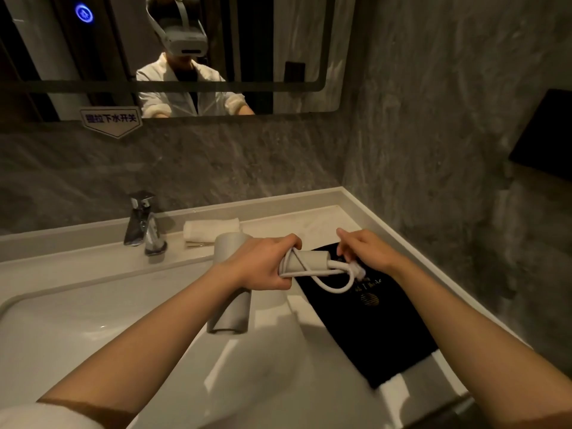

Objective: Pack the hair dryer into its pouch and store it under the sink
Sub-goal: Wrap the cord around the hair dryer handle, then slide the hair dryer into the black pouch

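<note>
A grey hair dryer [230,314] is held above the white counter, barrel pointing toward me, handle pointing right. My left hand [263,267] grips it where handle meets barrel and pins loops of its white cord [335,287] against the handle. My right hand [366,249] pinches the cord's plug end at the handle's tip. Under both hands a flat black pouch [380,329] with gold print lies on the counter's right side.
A chrome faucet [144,224] stands at the back left over the white sink basin [62,323]. A folded white towel [210,230] lies behind the dryer. Grey stone walls close in behind and on the right; a mirror [278,57] hangs above.
</note>
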